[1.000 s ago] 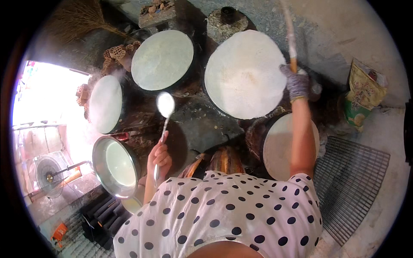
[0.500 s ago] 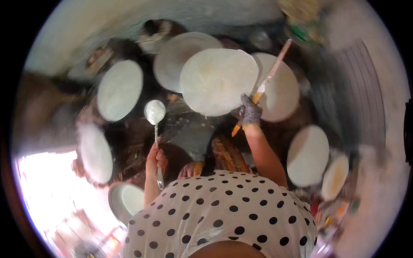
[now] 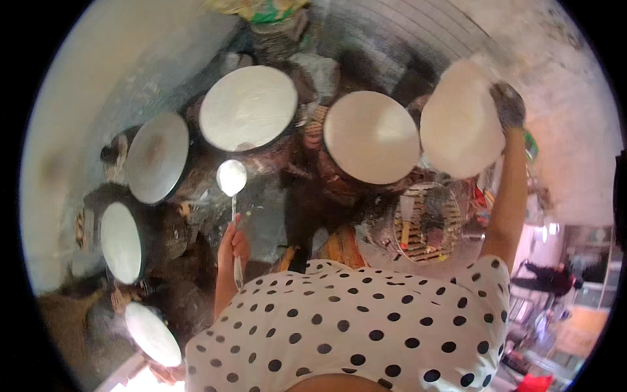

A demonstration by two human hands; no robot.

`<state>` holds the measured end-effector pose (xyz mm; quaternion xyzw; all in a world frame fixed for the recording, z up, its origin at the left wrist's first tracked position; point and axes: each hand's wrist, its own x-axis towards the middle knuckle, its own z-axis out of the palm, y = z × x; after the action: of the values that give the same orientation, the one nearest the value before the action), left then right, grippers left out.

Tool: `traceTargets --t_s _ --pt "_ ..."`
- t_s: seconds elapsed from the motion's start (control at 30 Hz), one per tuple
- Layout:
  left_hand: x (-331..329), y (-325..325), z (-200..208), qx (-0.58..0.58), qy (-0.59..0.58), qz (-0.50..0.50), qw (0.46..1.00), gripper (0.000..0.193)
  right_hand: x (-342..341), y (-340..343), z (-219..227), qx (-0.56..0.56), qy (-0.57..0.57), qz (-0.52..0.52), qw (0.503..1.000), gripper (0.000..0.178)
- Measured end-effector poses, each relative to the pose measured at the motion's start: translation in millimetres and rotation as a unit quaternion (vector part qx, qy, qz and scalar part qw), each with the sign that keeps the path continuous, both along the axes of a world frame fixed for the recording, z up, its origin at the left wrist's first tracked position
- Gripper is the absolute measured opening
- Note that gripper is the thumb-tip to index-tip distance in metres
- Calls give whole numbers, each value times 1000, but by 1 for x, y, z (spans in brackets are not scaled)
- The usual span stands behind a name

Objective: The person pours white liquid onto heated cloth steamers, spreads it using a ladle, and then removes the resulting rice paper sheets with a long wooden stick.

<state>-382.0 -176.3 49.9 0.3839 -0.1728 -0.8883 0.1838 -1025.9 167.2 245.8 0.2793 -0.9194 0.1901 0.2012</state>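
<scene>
My left hand (image 3: pixel 233 247) is closed around the handle of a metal ladle (image 3: pixel 232 177), its round bowl coated white and pointing away from me. Out at the far right, my gloved right hand (image 3: pixel 509 104) grips the right edge of a large, thin, pale flatbread (image 3: pixel 460 124), which hangs with an uneven outline. The glove's fingers are dark and partly blurred. Ahead of the ladle, a round pan (image 3: pixel 248 108) carries a white layer. Left of it, another pan (image 3: pixel 158 158) looks bare and greyish, with a darker middle.
A pan (image 3: pixel 371 137) with a pale layer stands right of centre. Two white-topped pans (image 3: pixel 121 242) (image 3: pixel 153 333) stand at left. A slatted round rack (image 3: pixel 428 222), with an orange-handled spatula (image 3: pixel 406 225) on it, is near my right side. A person (image 3: pixel 545 277) is far right.
My view has turned right. My right hand has carried the flatbread from over the pans to the far right; the long flat stick it held no longer shows. The ladle stays in my left hand.
</scene>
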Motion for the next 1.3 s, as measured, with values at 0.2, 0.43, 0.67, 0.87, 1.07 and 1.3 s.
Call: traceTargets --t_s 0.2,0.43,0.67,0.87,1.07,1.3 --pt "-66 97 -5 32 43 13 998 34 8 12 -106 307 -5 -122 944 24" --pt "-121 153 6 73 -7 9 997 31 -7 91 -302 252 -80 -35 964 23" --pt "-154 178 5 97 32 5 995 33 -50 135 -333 113 -66 -70 989 24" --pt "-123 195 -5 142 129 71 979 35 -5 91 -345 48 -57 -19 997 33" --pt "-36 251 -38 209 334 247 885 36 181 -17 -355 -217 -409 138 876 36" --pt "155 389 -52 57 284 534 795 35 486 -127 -330 153 -613 516 579 37"
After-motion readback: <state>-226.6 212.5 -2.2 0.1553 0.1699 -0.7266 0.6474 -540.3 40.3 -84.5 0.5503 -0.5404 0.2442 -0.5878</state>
